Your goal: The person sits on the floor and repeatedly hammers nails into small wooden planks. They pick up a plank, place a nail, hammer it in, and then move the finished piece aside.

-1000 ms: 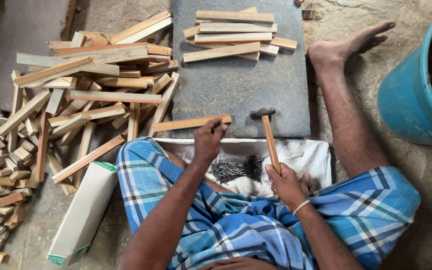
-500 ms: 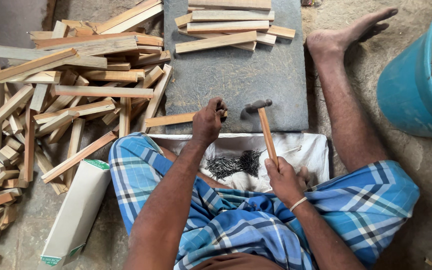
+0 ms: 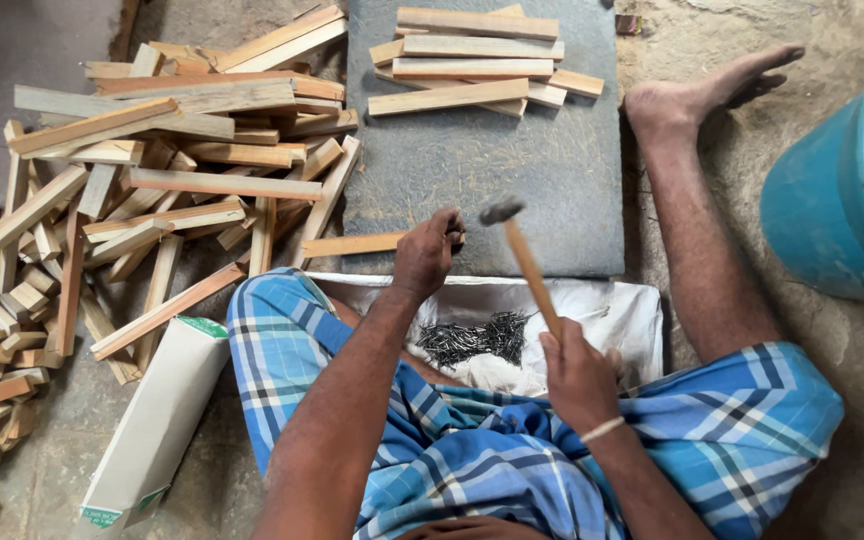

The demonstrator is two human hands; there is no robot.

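The left hand (image 3: 424,255) pinches a nail on the thin wooden strip (image 3: 352,244); the right hand (image 3: 580,372), fist closed on the wooden-handled hammer (image 3: 524,262), should strike squarely, clear of fingers.

The left hand (image 3: 424,255) hides the right end of the strip (image 3: 352,244) it pins, the hammer (image 3: 524,262) head is blurred, and the blue barrel (image 3: 832,190) is cut off at the frame's right edge.

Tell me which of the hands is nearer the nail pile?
Right. The right hand grips the hammer right beside the nail pile; the left hand is farther up, on the wood strip.
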